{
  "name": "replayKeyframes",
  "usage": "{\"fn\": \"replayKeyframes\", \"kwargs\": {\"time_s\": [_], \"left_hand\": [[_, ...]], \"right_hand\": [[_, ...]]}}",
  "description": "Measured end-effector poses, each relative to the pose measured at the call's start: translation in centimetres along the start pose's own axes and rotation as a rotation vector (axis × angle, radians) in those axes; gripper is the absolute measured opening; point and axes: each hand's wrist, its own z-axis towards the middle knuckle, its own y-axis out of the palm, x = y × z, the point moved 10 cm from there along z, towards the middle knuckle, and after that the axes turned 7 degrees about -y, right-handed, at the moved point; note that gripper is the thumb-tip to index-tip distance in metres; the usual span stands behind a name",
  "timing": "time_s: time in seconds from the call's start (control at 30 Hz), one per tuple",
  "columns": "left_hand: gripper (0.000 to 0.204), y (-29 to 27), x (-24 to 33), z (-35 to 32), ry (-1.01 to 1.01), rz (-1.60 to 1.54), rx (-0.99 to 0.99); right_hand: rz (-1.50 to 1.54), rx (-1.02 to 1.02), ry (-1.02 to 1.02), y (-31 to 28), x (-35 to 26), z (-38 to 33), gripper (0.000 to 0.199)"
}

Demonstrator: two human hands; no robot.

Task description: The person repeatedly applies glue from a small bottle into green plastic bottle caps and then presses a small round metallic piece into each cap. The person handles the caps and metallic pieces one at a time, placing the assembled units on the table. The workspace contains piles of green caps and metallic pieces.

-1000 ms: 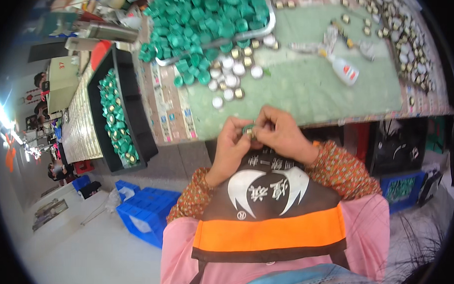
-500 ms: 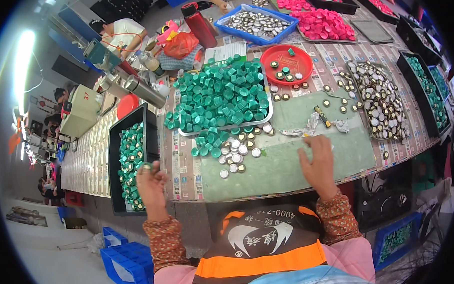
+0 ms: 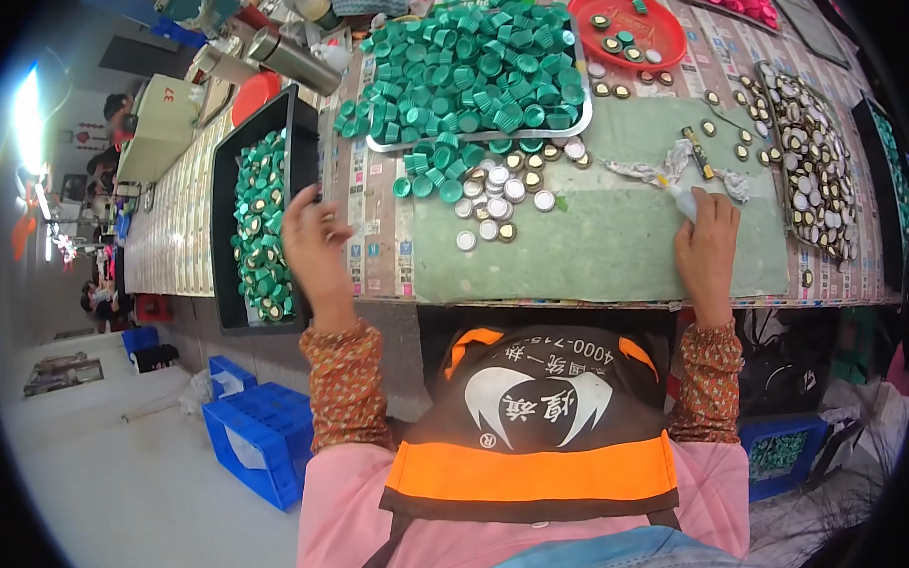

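My left hand is open and slightly blurred, its fingers apart beside the right wall of a black tray. In that tray lie many green ribbed caps, several with gold-and-white discs in them. My right hand is closed round a small whitish squeeze bottle with a narrow tip, over the green mat. The tip points at a crumpled white cloth. A short gold-and-dark tube lies just beyond. Loose white and gold discs lie between my hands.
A white-rimmed tray heaped with green caps stands ahead. Behind it to the right is a red round dish with a few pieces. A tray of discs is at right. Steel flasks stand at far left. Blue crates sit on the floor.
My left hand has let go of a green cap at the black tray and its fingers have spread. My right hand has closed on the squeeze bottle. The whole view has tilted downward.
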Motion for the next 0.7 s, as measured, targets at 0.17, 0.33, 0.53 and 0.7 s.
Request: {"fn": "replayKeyframes", "kwargs": {"time_s": [0.17, 0.33, 0.53, 0.7], "left_hand": [[0.013, 11.0, -0.5, -1.9, 0.373, 0.711, -0.355], [0.008, 15.7, 0.0, -2.3, 0.669, 1.08, -0.212], [0.011, 17.1, -0.5, -2.7, 0.746, 1.099, -0.205], [0.011, 16.1, -1.8, -2.1, 0.661, 1.02, -0.251]], "right_hand": [[0.254, 0.054, 0.051, -0.9, 0.8, 0.3, 0.04], [0.708, -0.04, 0.282, 0.1, -0.3, -0.5, 0.03], [0.975, -0.156, 0.273, 2.2, -4.3, -0.6, 0.028], [1.096, -0.233, 0.198, 3.4, -8.2, 0.1, 0.028]]}}
